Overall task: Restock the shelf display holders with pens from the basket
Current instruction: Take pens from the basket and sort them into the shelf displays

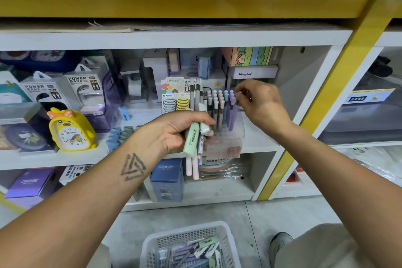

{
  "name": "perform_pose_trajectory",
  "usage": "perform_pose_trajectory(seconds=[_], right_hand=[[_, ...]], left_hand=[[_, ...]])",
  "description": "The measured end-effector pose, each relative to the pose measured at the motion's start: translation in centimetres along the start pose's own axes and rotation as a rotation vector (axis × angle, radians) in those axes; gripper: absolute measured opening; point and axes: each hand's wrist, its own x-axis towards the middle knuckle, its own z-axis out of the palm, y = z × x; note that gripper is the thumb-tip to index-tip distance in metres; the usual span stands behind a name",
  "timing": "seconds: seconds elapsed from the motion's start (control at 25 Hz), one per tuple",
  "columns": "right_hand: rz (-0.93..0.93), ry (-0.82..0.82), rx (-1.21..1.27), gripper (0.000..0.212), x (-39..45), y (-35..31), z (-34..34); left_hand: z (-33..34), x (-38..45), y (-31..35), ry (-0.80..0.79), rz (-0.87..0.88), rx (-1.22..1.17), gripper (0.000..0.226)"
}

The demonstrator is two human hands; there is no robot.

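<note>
One white basket [226, 243] sits on the floor, holding a loose pile of pens. The left hand [180, 130] grasps a bundle of about six pens [193, 137] before the clear display holder [226, 122]. The right hand [258, 102] pinches one purple pen [239, 93] above its back row.

Both arms reach forward and up, side by side, with bare forearms. The left hand [180, 130] is closed in a fist, with the back of the hand facing up and the fingers curled tight around what it holds. A dark triangle mark sits on the left forearm, just below the wrist. The right hand [260, 102] is higher and a little farther out. Its wrist is bent, and its thumb and fingertips [239, 91] come together in a small pinch.
</note>
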Motion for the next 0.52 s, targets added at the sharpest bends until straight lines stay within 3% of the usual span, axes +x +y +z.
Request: perform_pose_trajectory(seconds=[0.2,0.36,0.52], right_hand=[[-0.036,-0.059,0.026,0.01,-0.4,0.0,0.4],[0.064,-0.172,-0.042,0.002,-0.3,0.3,0.8],[0.036,-0.147,-0.106,0.015,0.1,-0.9,0.2]], left_hand=[[0.2,-0.1,-0.1,0.01,0.014,-0.013,0.012],[0.2,-0.1,-0.1,0.004,0.024,-0.03,0.014],[0.4,-0.2,0.0,0.0,0.038,-0.029,0.011]])
